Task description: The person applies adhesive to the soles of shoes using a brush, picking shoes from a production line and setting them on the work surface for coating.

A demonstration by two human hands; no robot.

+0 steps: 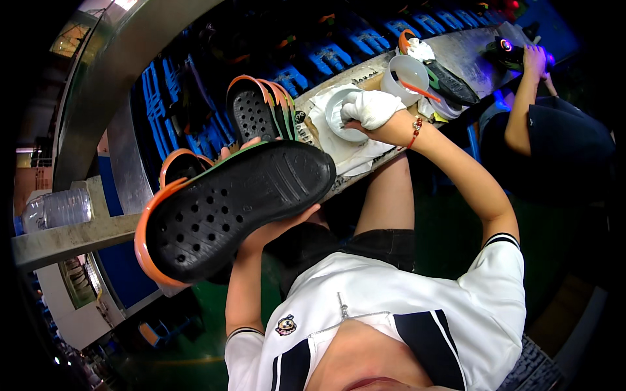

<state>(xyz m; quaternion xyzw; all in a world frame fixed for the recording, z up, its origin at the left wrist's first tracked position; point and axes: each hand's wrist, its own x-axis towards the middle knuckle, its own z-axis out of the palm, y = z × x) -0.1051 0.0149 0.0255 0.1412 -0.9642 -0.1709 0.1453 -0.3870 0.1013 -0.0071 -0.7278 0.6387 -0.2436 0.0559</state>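
In my left hand (pixel 279 228) is a large black shoe sole (pixel 225 208) with an orange and green rim. Its perforated face is turned up toward me, and my fingers curl round both long edges. My right hand (pixel 391 128) grips a bunched white cloth (pixel 375 108) and reaches with it into a small white bowl (pixel 347 135). What lies inside the bowl is hidden by the cloth and fingers. Beyond the held sole, several similar orange-edged soles (pixel 251 114) stand stacked on the bench. A paper sheet (pixel 355 163) lies beneath the bowl.
A white tub (pixel 394 86) with an orange-red stick (pixel 420 90) stands beside the bowl; another sole (pixel 450 83) lies past it. Blue racks (pixel 329 58) line the far side. A metal post (pixel 98 85) rises left, near a plastic bottle (pixel 62 207). A co-worker's arm (pixel 525 104) is at right.
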